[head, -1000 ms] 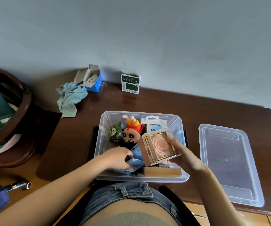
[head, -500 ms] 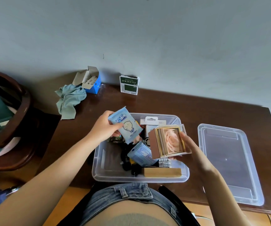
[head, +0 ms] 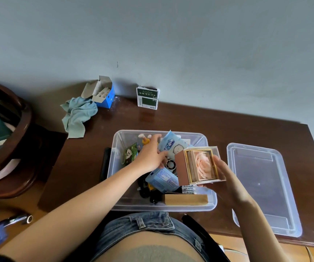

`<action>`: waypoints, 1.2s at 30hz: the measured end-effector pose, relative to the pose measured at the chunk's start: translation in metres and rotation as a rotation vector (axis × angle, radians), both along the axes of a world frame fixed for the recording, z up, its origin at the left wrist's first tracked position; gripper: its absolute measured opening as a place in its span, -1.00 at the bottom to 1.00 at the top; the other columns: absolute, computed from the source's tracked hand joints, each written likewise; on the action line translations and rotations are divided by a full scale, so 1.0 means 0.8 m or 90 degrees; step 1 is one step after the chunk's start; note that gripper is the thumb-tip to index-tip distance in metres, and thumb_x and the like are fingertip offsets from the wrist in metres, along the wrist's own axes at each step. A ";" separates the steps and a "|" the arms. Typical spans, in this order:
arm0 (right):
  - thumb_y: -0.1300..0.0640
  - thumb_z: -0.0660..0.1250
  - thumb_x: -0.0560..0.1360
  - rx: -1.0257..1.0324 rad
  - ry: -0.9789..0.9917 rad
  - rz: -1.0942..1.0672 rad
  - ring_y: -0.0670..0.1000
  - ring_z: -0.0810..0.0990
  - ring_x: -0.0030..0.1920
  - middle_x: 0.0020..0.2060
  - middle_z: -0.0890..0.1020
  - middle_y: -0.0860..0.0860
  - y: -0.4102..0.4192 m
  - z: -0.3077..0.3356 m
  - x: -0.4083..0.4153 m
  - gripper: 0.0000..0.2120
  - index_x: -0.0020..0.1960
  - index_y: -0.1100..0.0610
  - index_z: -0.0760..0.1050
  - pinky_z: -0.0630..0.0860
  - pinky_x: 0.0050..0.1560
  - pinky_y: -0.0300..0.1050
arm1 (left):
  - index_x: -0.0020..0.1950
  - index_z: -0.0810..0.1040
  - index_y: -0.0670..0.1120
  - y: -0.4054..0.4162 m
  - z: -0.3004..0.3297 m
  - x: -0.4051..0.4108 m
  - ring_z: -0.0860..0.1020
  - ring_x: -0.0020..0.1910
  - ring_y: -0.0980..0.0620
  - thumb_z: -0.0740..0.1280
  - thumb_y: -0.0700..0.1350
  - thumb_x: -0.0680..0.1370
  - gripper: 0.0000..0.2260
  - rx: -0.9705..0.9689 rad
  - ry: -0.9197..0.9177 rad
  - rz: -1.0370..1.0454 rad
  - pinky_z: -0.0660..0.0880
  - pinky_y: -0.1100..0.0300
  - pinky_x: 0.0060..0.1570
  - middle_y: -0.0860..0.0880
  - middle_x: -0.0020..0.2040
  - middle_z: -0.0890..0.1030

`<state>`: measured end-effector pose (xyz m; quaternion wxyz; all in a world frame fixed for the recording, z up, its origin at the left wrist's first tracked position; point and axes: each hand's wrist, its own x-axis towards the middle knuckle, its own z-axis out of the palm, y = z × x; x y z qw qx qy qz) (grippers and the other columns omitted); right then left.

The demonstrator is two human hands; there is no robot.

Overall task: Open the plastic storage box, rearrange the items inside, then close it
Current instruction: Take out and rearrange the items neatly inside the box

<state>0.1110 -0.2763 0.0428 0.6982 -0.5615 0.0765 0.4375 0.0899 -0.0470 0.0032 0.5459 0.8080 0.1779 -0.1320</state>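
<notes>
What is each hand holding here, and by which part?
Left hand pinches the light blue packet by its left edge. Right hand grips the rose display box by its right side and underside.

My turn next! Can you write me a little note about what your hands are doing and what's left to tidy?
Left hand: grip on the blue tissue pack, over the back of the storage box.
Right hand: holds the rose display case above the box.
Done: lid is off, on the table to the right.
Left: put both items in, tidy the panda box and wooden block, then close the lid.
</notes>
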 end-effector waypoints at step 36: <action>-0.30 0.28 0.36 -0.034 -0.019 0.072 0.08 0.61 0.14 0.12 0.64 0.09 0.005 0.001 -0.011 -0.47 0.20 -0.03 0.57 0.60 0.03 -0.06 | -0.22 0.42 -0.13 0.025 -0.059 -0.057 0.42 -0.44 0.04 0.25 -0.14 0.53 -0.86 0.069 0.450 -0.036 0.42 0.27 -0.46 -0.05 -0.33 0.45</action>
